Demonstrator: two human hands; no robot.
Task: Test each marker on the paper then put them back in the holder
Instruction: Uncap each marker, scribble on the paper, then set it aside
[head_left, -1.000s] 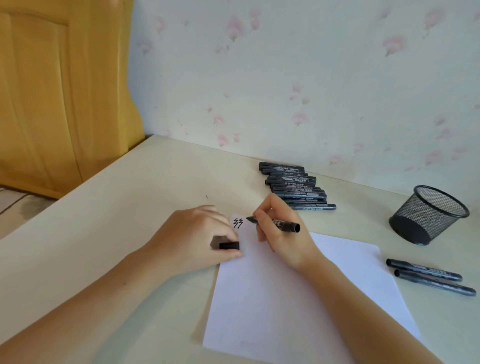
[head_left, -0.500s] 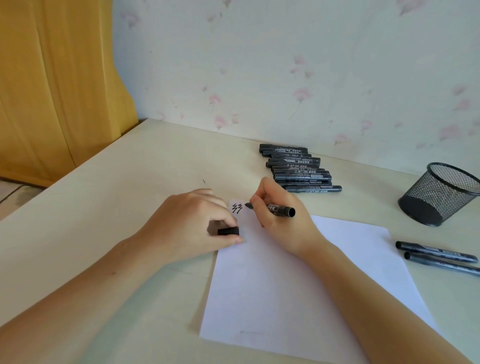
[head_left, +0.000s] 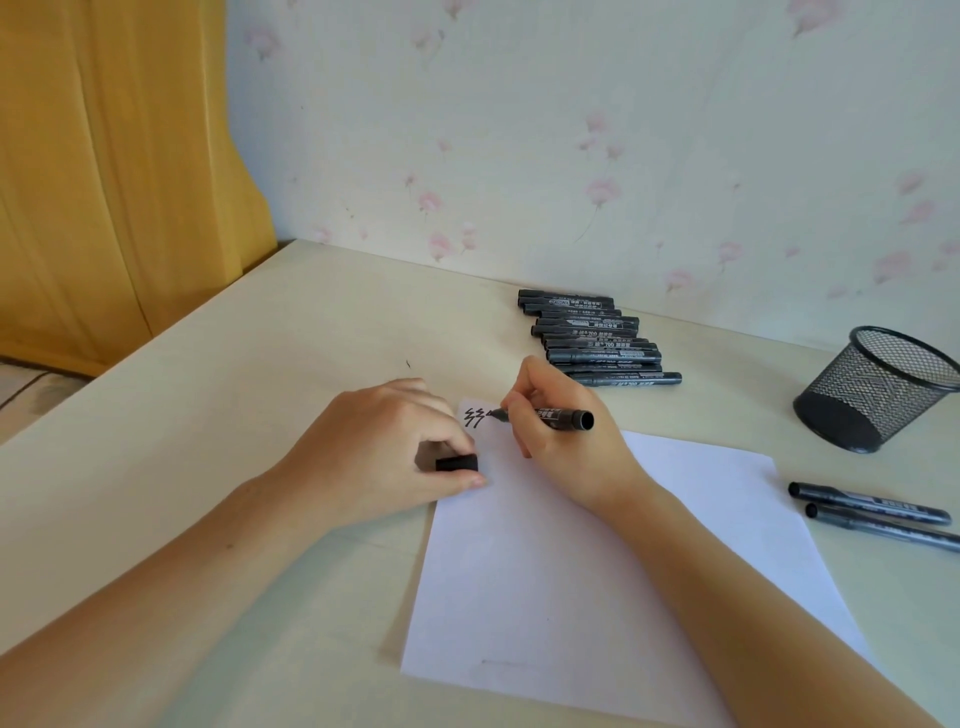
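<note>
Gripping black marker (head_left: 550, 417) in right hand (head_left: 566, 441), tip half-hidden; left hand (head_left: 379, 447) pinching matte cap (head_left: 456, 462) on smooth paper (head_left: 597, 571).

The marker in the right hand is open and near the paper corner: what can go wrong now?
The marker writes near the paper corner; a slip may ink the table. The left hand holds the cap and pins the sheet, so lifting it could shift the paper.

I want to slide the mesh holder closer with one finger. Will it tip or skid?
The mesh holder looks light, being open wire mesh with nothing visible inside, so it probably skids easily. It already leans in this view; a push near its wide rim may tip it.
</note>
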